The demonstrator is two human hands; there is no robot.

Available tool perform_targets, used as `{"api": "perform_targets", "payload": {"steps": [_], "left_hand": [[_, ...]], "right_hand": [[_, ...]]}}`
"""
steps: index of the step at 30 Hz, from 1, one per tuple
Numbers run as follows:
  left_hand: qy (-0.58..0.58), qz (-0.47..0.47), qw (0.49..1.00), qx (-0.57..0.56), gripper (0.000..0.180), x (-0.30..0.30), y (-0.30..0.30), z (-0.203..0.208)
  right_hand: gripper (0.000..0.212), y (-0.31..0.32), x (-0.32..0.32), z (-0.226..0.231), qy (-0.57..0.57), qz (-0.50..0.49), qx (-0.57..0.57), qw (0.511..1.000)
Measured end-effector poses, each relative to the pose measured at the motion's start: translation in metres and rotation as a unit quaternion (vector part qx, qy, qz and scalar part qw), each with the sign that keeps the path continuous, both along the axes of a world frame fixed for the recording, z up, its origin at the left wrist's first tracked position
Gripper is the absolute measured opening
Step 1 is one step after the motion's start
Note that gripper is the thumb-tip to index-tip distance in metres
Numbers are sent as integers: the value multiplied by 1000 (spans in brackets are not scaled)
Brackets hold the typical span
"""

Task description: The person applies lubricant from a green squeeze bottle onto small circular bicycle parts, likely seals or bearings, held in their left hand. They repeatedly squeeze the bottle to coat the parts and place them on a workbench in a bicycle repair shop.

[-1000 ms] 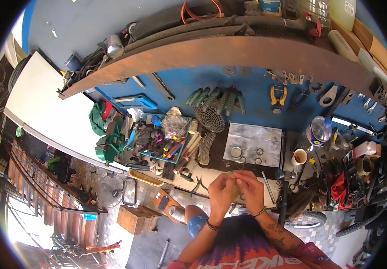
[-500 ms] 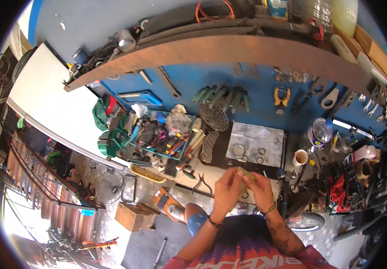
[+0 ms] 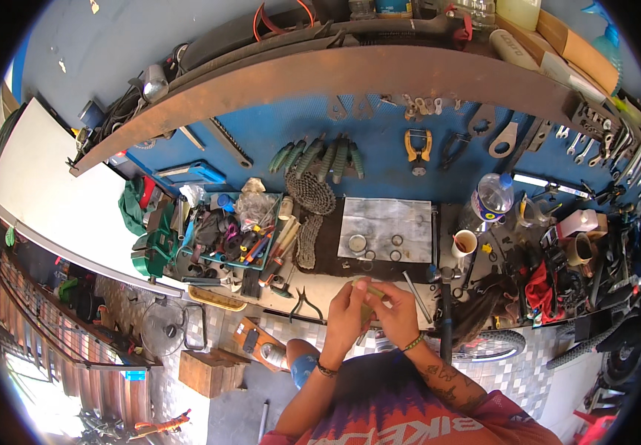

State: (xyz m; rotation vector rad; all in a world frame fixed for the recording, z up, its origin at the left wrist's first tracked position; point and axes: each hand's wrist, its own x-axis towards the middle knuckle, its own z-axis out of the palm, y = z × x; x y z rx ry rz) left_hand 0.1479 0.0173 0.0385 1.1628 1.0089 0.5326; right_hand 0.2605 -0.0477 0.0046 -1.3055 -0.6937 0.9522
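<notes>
A small yellow-green piece (image 3: 372,297) sits between the two hands, in front of the person's chest, at or just above the near edge of the surface (image 3: 329,287). Fingers cover most of it, so its long axis cannot be told for sure; the visible part shows between the two sets of fingertips. Neither hand is nearer: the left hand (image 3: 347,307) pinches it from the left, the right hand (image 3: 396,310) from the right, both with fingers curled nearly closed on it.

Beyond the hands, farther from the body, a paper (image 3: 386,213) carries round parts (image 3: 357,242). Pliers (image 3: 303,297) lie left of the left hand, handles spread; a rod (image 3: 417,297) lies slanted just right of the right hand.
</notes>
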Motion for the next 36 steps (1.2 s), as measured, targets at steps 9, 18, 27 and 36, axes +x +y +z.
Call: {"api": "perform_targets", "payload": {"steps": [9,18,27,36], "left_hand": [[-65,20,994,86,45,6,-12,-3],[-42,34,995,79,44,4,-8,-10],[-18,67,989,128,42,10,-15,-15],[-24,50,983,177,44,21,-18,-12]], "right_hand": [[28,-6,2,-12,-50,-19,51,997],[28,-9,-6,2,-138,-44,71,987],[31,-12,-14,-21,-158,-62,119,978],[25,-9,-1,-9,15,-36,119,992]]}}
